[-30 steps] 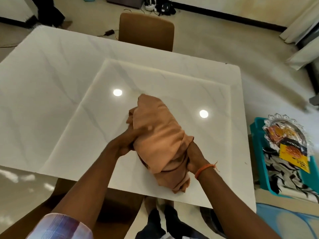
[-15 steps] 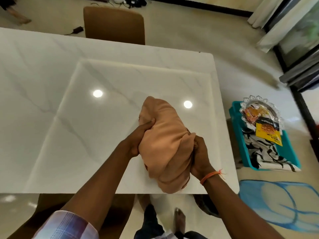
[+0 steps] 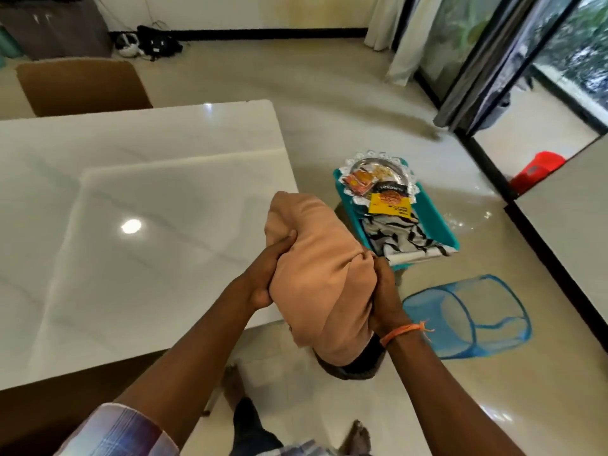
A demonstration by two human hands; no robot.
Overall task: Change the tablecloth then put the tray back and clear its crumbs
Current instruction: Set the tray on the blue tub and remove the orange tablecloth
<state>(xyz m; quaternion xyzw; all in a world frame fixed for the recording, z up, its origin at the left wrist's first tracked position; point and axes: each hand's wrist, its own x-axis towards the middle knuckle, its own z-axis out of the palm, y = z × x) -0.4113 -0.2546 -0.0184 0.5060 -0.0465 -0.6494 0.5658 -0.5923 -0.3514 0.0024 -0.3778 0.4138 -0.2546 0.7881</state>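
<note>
A bundled tan tablecloth (image 3: 320, 274) is held in the air at the right edge of the bare white marble table (image 3: 131, 241). My left hand (image 3: 266, 268) grips its left side, fingers curled into the fabric. My right hand (image 3: 385, 294) grips its right side. On the floor to the right, a silver scalloped tray (image 3: 378, 172) with snack packets lies on a folded black-and-white cloth (image 3: 404, 238) inside a teal basket (image 3: 437, 218).
A blue mesh hamper (image 3: 470, 317) lies on its side on the floor by my right wrist. A brown chair (image 3: 82, 87) stands behind the table. Sliding glass doors and curtains are at the far right. My feet show below.
The bundle has been lifted off the table top and carried right, past the table's edge. My view has swung right toward the basket and the hamper.
</note>
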